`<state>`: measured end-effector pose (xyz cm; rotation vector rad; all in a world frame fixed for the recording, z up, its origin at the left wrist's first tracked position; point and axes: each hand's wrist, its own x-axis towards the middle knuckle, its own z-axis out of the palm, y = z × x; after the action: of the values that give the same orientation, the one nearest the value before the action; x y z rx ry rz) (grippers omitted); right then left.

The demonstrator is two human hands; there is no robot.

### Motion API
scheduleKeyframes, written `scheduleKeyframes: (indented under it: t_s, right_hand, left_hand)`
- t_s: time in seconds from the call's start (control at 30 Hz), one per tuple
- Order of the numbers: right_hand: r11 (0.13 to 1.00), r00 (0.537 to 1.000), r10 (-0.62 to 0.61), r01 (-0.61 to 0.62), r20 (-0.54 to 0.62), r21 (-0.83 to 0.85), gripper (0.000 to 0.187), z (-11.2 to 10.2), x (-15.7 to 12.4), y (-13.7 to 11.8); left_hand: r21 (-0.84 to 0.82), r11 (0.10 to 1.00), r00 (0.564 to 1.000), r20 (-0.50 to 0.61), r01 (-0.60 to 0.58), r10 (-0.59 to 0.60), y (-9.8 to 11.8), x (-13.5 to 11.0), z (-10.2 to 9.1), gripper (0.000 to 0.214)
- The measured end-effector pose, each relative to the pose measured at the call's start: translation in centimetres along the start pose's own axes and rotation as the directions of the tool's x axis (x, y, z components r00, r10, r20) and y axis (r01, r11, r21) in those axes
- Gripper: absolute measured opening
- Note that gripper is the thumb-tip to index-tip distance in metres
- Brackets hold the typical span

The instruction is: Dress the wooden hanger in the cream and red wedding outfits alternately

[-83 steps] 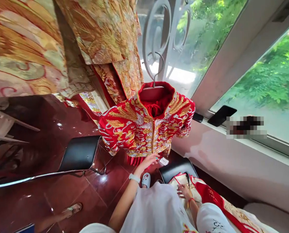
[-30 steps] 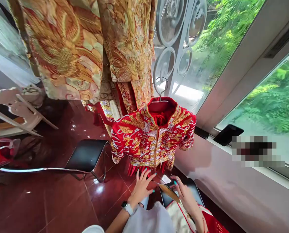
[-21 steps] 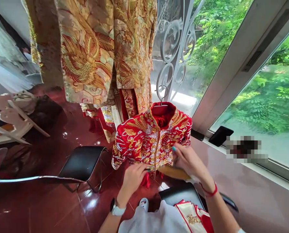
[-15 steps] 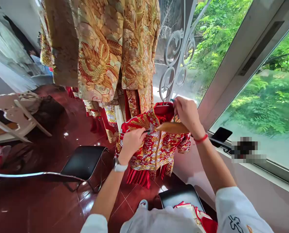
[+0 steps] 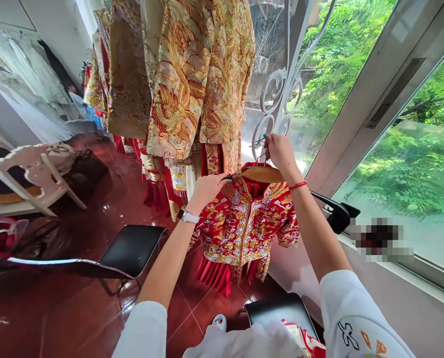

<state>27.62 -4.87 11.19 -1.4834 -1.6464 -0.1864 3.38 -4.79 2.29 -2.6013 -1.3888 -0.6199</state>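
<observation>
A red jacket [image 5: 244,223] with dense gold and silver embroidery hangs upright in front of me, red fringe below its hem. A wooden hanger [image 5: 264,174] lies across the front of its collar. My right hand [image 5: 280,153] is closed around the hanger's metal hook, above the collar. At the jacket's shoulder on the left, my left hand [image 5: 207,193] pinches with thumb and fingers. A thin dark piece shows at those fingertips; what it is I cannot make out.
Gold embroidered garments [image 5: 184,84] hang just behind the jacket. A black chair [image 5: 134,251] stands to the left, another black seat [image 5: 281,311] close below me with a red and white cloth on it. The window [image 5: 412,164] and sill flank my right side.
My right hand has raised the wooden hanger from across the jacket's chest to its collar. My left hand has moved up along the shoulder. The jacket hangs straighter.
</observation>
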Motion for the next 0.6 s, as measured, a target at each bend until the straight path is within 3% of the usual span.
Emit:
scheduleKeyframes:
  t_s: [0.13,0.33,0.47,0.6]
  right_hand:
    - [1.0,1.0,-0.025,0.025,0.019,-0.014,0.038,0.4,-0.3,-0.5]
    - [0.995,0.95,-0.007,0.037,0.311,-0.091,0.043,-0.5,-4.0,-1.0]
    - [0.993,0.955,-0.06,0.087,0.291,-0.079,0.036,-1.5,-7.6,0.9]
    - [0.98,0.959,-0.13,0.163,0.251,-0.115,0.036,0.0,-8.4,3.3]
  left_hand:
    - [0.037,0.999,0.999,-0.018,0.033,-0.032,-1.3,0.3,0.1,0.048]
    - [0.014,0.998,0.998,-0.033,0.06,-0.06,-3.0,-2.7,1.2,0.046]
    - [-0.018,0.998,0.996,-0.054,0.067,-0.068,-2.4,-3.6,1.9,0.047]
    - [-0.057,0.996,0.997,-0.039,0.067,-0.069,-2.1,-2.3,3.4,0.045]
